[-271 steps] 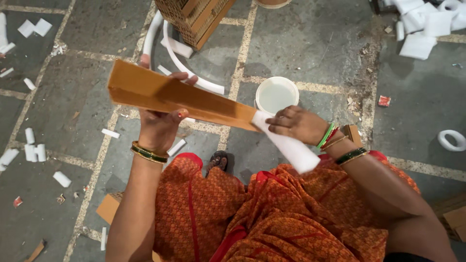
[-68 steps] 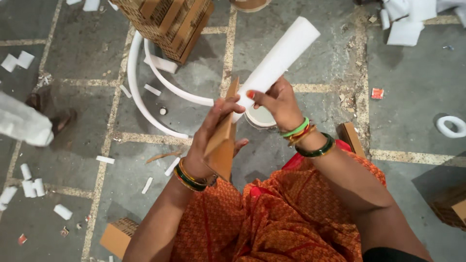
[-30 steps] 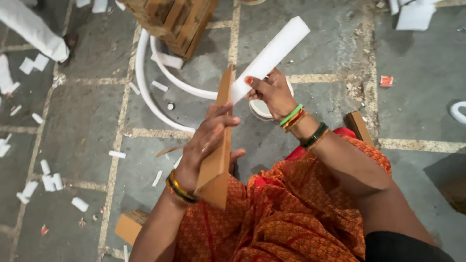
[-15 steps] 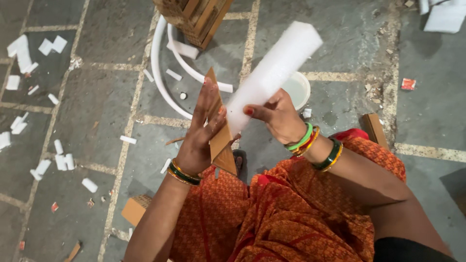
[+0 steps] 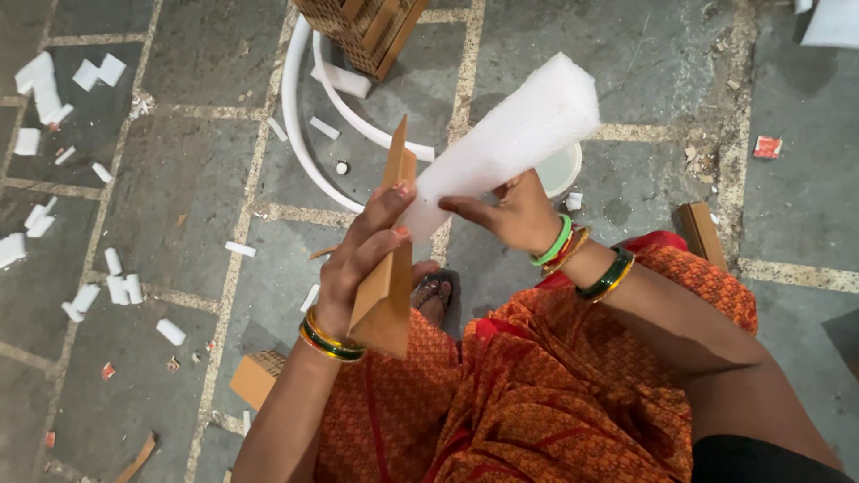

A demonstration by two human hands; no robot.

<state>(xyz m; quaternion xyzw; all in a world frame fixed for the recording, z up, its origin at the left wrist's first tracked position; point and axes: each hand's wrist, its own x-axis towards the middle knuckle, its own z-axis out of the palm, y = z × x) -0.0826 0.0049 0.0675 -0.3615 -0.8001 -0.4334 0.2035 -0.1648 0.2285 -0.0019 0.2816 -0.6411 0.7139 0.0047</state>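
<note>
Below my fingers lies a grey stone-slab floor (image 5: 179, 188) strewn with white foam scraps (image 5: 116, 286). I count one cardboard strip (image 5: 386, 259), one white foam sheet (image 5: 510, 134), one white bowl (image 5: 564, 170) and two curved white bands (image 5: 300, 143). My left hand (image 5: 362, 264) grasps the strip, upright; my right hand (image 5: 506, 215) pinches the sheet against its top. Bare floor opens left of my fingers.

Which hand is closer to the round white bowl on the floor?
Right. The right hand holds the white foam strip just beside the bowl; the left hand, gripping the cardboard piece, is farther away.
</note>
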